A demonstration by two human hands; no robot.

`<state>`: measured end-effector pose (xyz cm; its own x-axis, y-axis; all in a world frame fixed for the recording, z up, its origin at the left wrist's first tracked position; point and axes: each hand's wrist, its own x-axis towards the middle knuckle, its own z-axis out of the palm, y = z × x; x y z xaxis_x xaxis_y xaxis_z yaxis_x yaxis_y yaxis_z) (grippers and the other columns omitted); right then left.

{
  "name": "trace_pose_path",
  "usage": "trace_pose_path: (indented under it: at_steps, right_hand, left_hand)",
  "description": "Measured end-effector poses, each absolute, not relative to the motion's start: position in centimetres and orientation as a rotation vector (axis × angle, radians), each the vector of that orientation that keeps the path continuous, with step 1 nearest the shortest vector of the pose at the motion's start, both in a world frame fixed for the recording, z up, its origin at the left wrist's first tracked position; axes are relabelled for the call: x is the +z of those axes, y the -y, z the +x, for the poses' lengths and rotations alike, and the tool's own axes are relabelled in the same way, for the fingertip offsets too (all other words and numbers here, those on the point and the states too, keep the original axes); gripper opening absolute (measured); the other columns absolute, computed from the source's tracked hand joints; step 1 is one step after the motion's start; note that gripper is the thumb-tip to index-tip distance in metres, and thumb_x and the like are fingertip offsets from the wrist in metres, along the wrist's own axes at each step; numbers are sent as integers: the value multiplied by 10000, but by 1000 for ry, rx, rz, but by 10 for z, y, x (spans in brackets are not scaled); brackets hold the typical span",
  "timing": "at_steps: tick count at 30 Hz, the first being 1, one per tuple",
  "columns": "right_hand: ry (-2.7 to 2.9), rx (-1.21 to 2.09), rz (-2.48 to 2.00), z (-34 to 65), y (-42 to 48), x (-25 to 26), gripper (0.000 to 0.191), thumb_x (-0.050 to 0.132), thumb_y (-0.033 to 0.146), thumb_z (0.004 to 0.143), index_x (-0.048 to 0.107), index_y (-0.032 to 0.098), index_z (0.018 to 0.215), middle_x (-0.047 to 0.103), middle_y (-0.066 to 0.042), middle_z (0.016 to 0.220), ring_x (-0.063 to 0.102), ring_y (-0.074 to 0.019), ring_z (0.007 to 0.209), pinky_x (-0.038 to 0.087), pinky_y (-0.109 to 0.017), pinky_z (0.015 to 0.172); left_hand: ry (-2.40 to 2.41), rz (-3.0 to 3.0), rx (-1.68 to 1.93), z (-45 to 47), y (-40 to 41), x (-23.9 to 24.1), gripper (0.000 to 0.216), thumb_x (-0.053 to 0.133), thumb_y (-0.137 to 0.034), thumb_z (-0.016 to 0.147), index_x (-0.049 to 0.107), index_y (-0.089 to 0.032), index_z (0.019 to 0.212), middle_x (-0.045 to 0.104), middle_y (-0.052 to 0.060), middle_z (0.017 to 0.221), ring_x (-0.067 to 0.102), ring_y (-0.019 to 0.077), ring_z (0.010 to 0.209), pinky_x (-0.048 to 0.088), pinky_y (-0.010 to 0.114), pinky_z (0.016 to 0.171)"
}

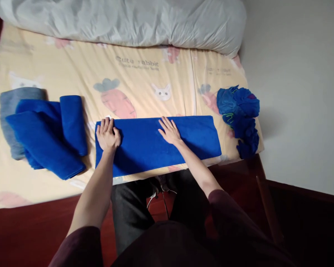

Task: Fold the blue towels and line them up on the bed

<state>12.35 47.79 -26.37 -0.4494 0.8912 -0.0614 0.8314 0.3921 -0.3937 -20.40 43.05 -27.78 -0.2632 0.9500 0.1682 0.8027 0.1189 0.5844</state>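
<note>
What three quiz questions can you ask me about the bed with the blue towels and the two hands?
1. True or false: the left hand and the right hand both rest on the long blue towel.
2. Which colour is the towel lying with the folded blue towels at the left? A grey, B red, C green.
3. Which hand is nearer the crumpled blue cloth?
Key: 1 true; 2 A, the grey towel; 3 the right hand.
</note>
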Motion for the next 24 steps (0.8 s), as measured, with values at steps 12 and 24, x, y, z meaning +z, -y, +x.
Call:
trace_pose_path:
  at_steps: [12,24]
  right_hand:
    - [2106,350,-2156,330,-513,-266,650,272,436,1139,270,168,1731,170,-82,1822,115,-204,1697,61,-519,1382]
    - [2064,175,-2238,349,-528,-280,688,236,410,1126,258,62,1719,216,-156,1801,153,-227,1691,112,-512,1381]
  left_hand:
    - [-2228,1719,768,-202,-431,-275,667,400,-405,1044,458,-171,1667,271,93,1792,162,322,1685,97,556,1388]
    - [-2221,1721,599,-216,-447,-277,669,413,-431,1086,405,-99,1667,212,161,1802,121,317,1688,53,576,1364]
